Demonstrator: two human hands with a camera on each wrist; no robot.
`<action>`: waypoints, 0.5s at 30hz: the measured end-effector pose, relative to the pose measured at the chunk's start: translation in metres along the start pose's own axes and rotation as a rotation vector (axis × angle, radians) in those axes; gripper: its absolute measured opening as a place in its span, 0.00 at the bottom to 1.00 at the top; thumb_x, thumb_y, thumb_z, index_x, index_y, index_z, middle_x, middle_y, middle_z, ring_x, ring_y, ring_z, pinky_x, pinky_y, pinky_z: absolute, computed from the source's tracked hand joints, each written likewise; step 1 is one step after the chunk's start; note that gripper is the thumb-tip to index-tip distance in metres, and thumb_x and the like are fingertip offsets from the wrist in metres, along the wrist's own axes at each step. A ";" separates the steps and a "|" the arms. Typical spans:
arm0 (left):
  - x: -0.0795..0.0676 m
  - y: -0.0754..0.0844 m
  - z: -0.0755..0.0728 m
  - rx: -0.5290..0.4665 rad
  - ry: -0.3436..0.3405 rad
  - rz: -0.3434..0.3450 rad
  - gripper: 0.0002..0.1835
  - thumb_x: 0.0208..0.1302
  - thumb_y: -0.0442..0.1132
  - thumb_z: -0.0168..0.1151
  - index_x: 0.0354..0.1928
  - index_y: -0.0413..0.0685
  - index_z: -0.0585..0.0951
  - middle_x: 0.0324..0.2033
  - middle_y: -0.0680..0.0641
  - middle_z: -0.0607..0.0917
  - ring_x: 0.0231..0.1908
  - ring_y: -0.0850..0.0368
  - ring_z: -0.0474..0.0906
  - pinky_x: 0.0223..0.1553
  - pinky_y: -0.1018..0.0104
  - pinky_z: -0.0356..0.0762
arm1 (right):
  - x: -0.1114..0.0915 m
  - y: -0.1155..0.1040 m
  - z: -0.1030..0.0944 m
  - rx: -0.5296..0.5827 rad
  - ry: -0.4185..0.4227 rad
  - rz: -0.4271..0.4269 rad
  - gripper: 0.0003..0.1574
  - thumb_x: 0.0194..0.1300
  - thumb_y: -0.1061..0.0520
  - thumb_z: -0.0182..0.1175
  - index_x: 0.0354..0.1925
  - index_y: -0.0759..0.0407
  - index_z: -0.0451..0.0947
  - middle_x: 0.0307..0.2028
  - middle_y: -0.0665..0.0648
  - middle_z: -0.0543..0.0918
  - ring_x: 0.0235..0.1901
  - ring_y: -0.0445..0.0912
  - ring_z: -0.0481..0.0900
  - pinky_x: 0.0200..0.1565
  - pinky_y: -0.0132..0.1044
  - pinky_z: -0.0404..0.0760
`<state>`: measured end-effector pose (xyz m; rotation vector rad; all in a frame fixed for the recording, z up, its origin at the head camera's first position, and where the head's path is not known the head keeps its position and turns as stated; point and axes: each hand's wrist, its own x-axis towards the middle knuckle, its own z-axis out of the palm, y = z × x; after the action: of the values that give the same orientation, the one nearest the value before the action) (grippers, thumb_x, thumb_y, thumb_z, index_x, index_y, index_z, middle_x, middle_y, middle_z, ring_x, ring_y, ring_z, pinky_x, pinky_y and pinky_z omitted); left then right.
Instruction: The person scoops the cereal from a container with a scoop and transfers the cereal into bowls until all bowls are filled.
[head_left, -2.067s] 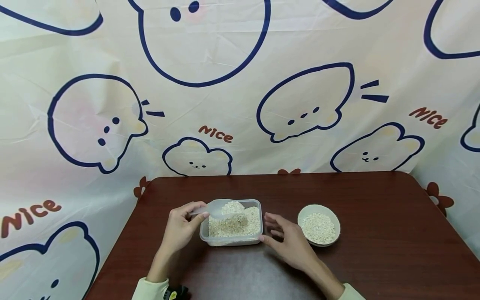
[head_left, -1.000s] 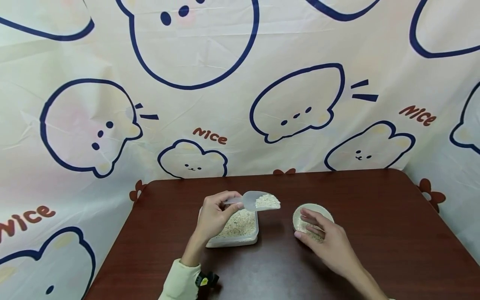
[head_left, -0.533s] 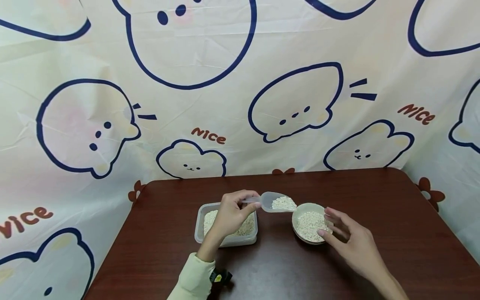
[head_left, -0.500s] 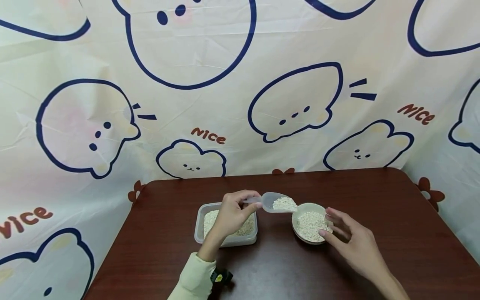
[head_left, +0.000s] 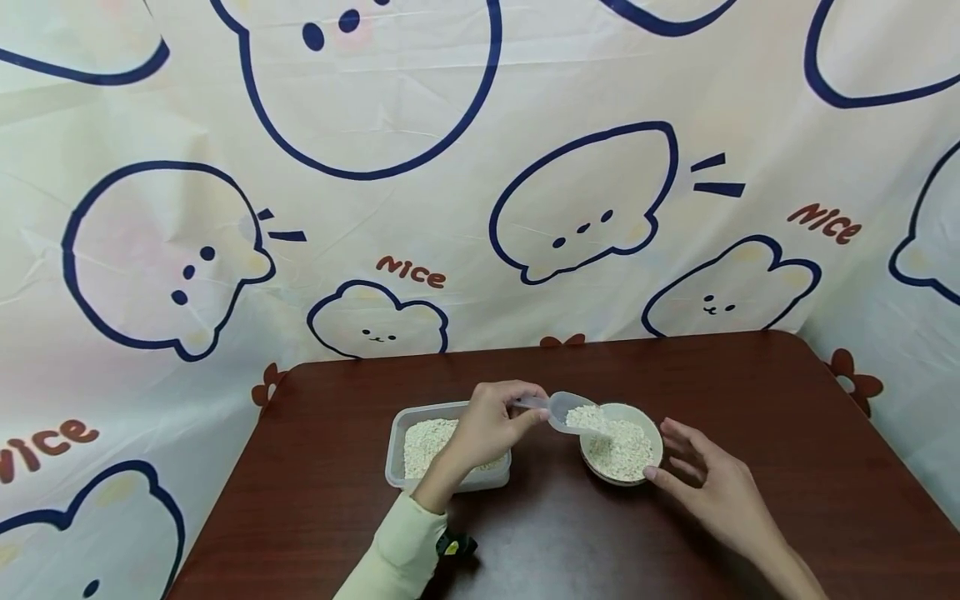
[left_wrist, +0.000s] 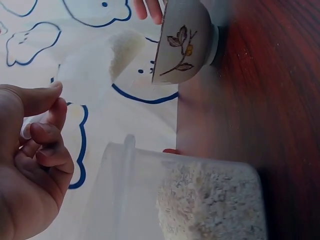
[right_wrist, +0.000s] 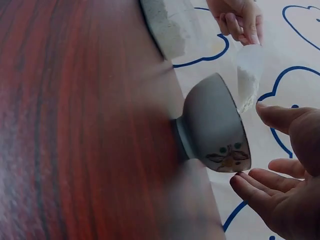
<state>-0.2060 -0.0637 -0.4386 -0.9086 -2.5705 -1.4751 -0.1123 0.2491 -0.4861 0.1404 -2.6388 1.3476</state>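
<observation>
My left hand (head_left: 487, 427) pinches the handle of a translucent plastic scoop (head_left: 564, 408) between thumb and fingers. Pale oat flakes (left_wrist: 125, 52) fill the front of the scoop, whose lip dips over the left rim of a bowl (head_left: 628, 411). More flakes lie inside this bowl, and its outside shows a painted leaf sprig. My right hand (head_left: 716, 487) is at the bowl's right side with fingers spread and bent slightly. In the right wrist view its fingertips (right_wrist: 240, 177) come close to the bowl's wall; whether they touch, I cannot tell.
A clear rectangular container (head_left: 393, 454) with oat flakes stands left of the bowl, partly hidden behind my left forearm. Both stand on a dark red-brown wooden table (head_left: 360, 533). A white cloth (head_left: 420, 100) with cartoon outlines hangs behind it.
My left hand has carried the loaded scoop rightward from the container to the bowl, its lip now tipped lower over the rim. My right hand has moved from the container to the bowl's right side.
</observation>
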 end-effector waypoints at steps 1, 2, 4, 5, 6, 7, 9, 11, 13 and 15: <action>0.001 0.001 0.000 0.015 -0.016 -0.001 0.05 0.70 0.36 0.74 0.45 0.49 0.90 0.33 0.53 0.88 0.21 0.66 0.69 0.25 0.73 0.69 | 0.001 0.001 0.000 -0.004 -0.018 0.017 0.49 0.65 0.44 0.78 0.75 0.61 0.72 0.70 0.64 0.80 0.62 0.38 0.85 0.53 0.27 0.86; 0.002 0.002 0.001 0.033 -0.032 -0.001 0.05 0.70 0.37 0.74 0.45 0.49 0.90 0.35 0.52 0.89 0.22 0.65 0.70 0.25 0.73 0.70 | 0.002 0.001 0.001 -0.009 -0.035 0.033 0.51 0.64 0.43 0.78 0.75 0.61 0.70 0.71 0.65 0.79 0.63 0.45 0.86 0.53 0.30 0.87; 0.005 0.004 0.001 0.069 -0.062 0.007 0.05 0.71 0.37 0.73 0.45 0.48 0.90 0.38 0.52 0.91 0.24 0.64 0.74 0.27 0.73 0.73 | 0.003 0.002 0.001 -0.019 -0.066 0.060 0.55 0.63 0.41 0.79 0.77 0.62 0.68 0.72 0.66 0.78 0.63 0.56 0.85 0.53 0.35 0.88; 0.007 0.005 0.002 0.084 -0.073 0.014 0.05 0.71 0.37 0.73 0.46 0.48 0.90 0.39 0.51 0.91 0.25 0.64 0.75 0.27 0.73 0.74 | 0.003 0.002 0.001 -0.019 -0.078 0.069 0.56 0.62 0.41 0.80 0.77 0.62 0.67 0.72 0.67 0.77 0.63 0.59 0.85 0.53 0.38 0.88; 0.008 0.005 0.002 0.101 -0.082 0.023 0.05 0.71 0.36 0.73 0.46 0.47 0.90 0.40 0.51 0.92 0.27 0.65 0.77 0.29 0.74 0.76 | 0.003 0.003 0.001 -0.020 -0.090 0.076 0.57 0.62 0.41 0.80 0.78 0.63 0.67 0.72 0.69 0.77 0.63 0.60 0.85 0.53 0.40 0.89; 0.009 0.006 0.002 0.120 -0.090 0.035 0.05 0.71 0.36 0.73 0.45 0.47 0.90 0.40 0.50 0.92 0.27 0.65 0.77 0.30 0.74 0.77 | 0.003 0.003 0.001 -0.022 -0.098 0.084 0.58 0.61 0.41 0.80 0.78 0.64 0.66 0.72 0.70 0.77 0.62 0.61 0.86 0.53 0.40 0.89; 0.012 0.007 0.002 0.155 -0.100 0.057 0.05 0.70 0.35 0.73 0.45 0.46 0.90 0.40 0.50 0.92 0.30 0.67 0.78 0.33 0.74 0.78 | 0.002 0.004 0.001 -0.019 -0.109 0.090 0.60 0.60 0.42 0.81 0.78 0.65 0.66 0.71 0.72 0.77 0.60 0.62 0.87 0.52 0.41 0.89; 0.014 0.008 0.001 0.182 -0.110 0.075 0.05 0.69 0.35 0.74 0.45 0.45 0.90 0.40 0.49 0.93 0.31 0.67 0.79 0.34 0.74 0.78 | 0.002 0.006 0.002 -0.014 -0.114 0.090 0.60 0.60 0.43 0.82 0.78 0.66 0.66 0.70 0.73 0.77 0.58 0.62 0.88 0.52 0.42 0.89; 0.016 0.010 0.000 0.218 -0.121 0.091 0.05 0.69 0.35 0.74 0.44 0.46 0.90 0.39 0.50 0.93 0.31 0.66 0.78 0.34 0.74 0.77 | 0.001 0.007 0.002 -0.012 -0.113 0.088 0.59 0.59 0.43 0.82 0.77 0.66 0.67 0.69 0.74 0.79 0.57 0.62 0.89 0.51 0.42 0.89; 0.018 0.013 -0.002 0.250 -0.135 0.105 0.05 0.69 0.36 0.75 0.44 0.46 0.91 0.38 0.50 0.93 0.30 0.66 0.77 0.33 0.74 0.75 | 0.001 0.008 0.003 -0.009 -0.113 0.086 0.58 0.60 0.44 0.82 0.77 0.65 0.67 0.67 0.74 0.80 0.56 0.61 0.90 0.51 0.43 0.89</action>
<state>-0.2146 -0.0526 -0.4220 -1.1201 -2.6722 -1.0697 -0.1150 0.2519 -0.4938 0.1058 -2.7729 1.3935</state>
